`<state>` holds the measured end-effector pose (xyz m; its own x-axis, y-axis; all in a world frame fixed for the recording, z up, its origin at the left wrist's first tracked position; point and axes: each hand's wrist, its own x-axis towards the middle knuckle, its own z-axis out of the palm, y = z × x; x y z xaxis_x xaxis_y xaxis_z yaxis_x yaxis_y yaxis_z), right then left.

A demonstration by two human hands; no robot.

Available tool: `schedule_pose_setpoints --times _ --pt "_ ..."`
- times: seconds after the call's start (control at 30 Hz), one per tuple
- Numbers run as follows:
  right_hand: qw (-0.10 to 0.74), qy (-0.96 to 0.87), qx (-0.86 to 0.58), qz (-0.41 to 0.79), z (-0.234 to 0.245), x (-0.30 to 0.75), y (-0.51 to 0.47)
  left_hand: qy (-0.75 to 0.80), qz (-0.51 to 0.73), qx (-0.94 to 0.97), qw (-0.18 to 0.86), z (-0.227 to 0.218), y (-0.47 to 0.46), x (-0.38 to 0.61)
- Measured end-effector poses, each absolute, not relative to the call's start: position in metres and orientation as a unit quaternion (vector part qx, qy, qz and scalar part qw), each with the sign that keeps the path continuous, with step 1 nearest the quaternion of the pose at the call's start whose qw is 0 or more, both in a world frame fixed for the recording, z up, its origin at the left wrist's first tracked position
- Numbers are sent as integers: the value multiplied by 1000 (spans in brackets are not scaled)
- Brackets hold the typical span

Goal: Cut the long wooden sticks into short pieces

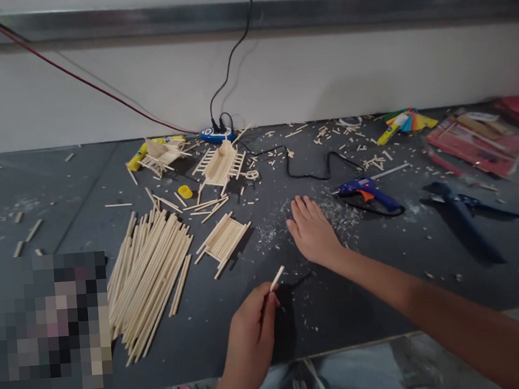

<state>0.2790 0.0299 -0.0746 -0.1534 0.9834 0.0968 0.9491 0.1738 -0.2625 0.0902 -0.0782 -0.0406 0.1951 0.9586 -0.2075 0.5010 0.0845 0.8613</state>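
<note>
In my left hand [253,325], near the table's front edge, a short thin wooden stick [277,278] is pinched between thumb and fingers, its tip pointing up and right. My right hand [313,229] lies flat on the dark table with its fingers stretched forward, among white shavings. Left of it is a small frame of glued sticks [226,241]. A large pile of long wooden sticks [152,279] spreads further left. Behind these stand two stick models, a larger one [220,164] and another [163,155]. The blue glue gun [368,193] lies beyond my right hand.
A blue power strip [217,134] with plugged-in cables sits against the wall. Dark-handled cutters [464,204] lie at the right, near a clear plastic packet [480,143]. A yellow cap [185,192] and stick offcuts [375,161] are scattered about. The lower left is pixelated.
</note>
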Motion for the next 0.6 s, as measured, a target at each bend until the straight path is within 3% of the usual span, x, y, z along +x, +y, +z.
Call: schedule_pose_setpoints --times 0.4,0.6 --pt "160 -735 -629 195 -67 237 118 595 234 595 486 -39 -77 88" --pt "327 -682 -615 224 -25 258 128 601 249 593 474 -43 -78 89"
